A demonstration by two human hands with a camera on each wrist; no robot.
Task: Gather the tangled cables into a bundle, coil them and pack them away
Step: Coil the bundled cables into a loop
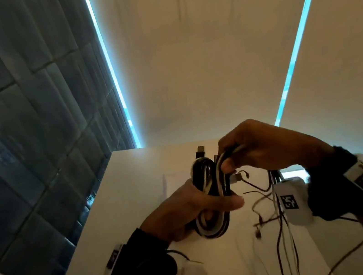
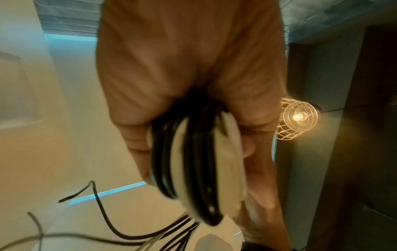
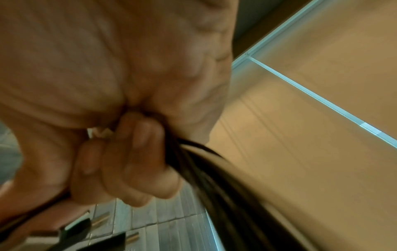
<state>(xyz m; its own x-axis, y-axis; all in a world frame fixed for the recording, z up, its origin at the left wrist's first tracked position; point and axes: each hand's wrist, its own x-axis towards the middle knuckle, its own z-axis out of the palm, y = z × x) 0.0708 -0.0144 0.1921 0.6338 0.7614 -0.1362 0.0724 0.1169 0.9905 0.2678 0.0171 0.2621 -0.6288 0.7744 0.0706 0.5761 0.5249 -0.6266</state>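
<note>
A coil of black and white cables (image 1: 209,195) hangs above a white table (image 1: 126,218). My left hand (image 1: 194,207) grips the coil around its middle, thumb across the front. In the left wrist view the coil's loops (image 2: 193,169) stick out of the left hand (image 2: 189,76). My right hand (image 1: 257,148) holds the upper strands of the cable bundle just right of the coil's top. The right wrist view shows its fingers (image 3: 133,158) curled round dark cables (image 3: 225,195). Loose thin cable ends (image 1: 278,217) trail down from the right hand to the table. A black USB plug (image 1: 200,151) sticks up from the coil.
A dark tiled wall (image 1: 20,140) runs along the table's left edge. Pale roller blinds (image 1: 211,60) hang behind the table. A caged lamp (image 2: 298,118) glows in the left wrist view. Black plugs with metal pins (image 3: 86,232) show at the bottom of the right wrist view.
</note>
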